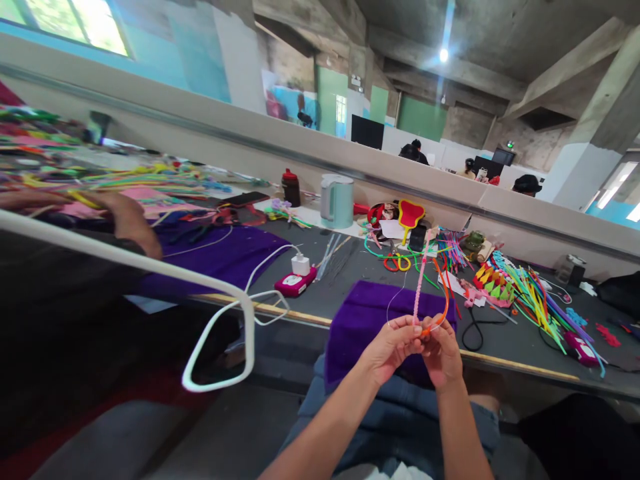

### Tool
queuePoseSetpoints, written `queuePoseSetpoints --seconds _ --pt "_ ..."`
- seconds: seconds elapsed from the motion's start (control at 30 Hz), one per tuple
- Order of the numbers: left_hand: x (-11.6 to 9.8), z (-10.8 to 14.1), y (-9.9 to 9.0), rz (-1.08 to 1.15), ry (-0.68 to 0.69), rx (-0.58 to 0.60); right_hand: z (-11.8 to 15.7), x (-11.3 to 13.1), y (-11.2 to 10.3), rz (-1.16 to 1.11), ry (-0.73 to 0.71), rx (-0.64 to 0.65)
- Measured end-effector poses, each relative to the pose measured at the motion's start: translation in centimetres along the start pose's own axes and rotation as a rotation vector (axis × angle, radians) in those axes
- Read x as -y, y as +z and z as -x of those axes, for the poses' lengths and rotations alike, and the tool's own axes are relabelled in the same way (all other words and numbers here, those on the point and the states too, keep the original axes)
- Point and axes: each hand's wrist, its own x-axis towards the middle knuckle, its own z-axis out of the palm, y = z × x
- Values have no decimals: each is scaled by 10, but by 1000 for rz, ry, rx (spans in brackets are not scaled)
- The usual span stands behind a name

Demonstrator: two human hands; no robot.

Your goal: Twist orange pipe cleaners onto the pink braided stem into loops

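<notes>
Above the purple cloth (357, 317), my two hands meet fingertip to fingertip. My left hand (393, 350) is closed in a pinch at the lower end of a pink, ridged pipe-cleaner stem (421, 280), which stands nearly upright. An orange pipe cleaner (447, 297) arches up from between the fingers, and my right hand (443, 353) pinches its lower end. A thin wire (389, 303) curves up beside the left fingers. Where the pink and orange pieces meet, the fingers partly cover them.
Scissors (397, 261), a red-yellow fan-shaped piece (411, 215) and a kettle (337, 202) stand or lie behind. Bundled pipe cleaners (537, 300) spread to the right. A white charger (301, 265) sits on a magenta box (295, 283). A co-worker's arm (127, 220) is at left.
</notes>
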Motion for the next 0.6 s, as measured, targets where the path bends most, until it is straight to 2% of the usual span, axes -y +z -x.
queuePoseSetpoints --seconds 0.13,0.33,0.6 --pt "3 -3 -1 36 10 -35 -1 -7 3 -26 -78 -71" --pt "4 -2 4 21 109 -82 0 -13 4 93 -262 -158" --pt "2 4 18 -46 208 -120 1 -8 4 226 -435 -140"
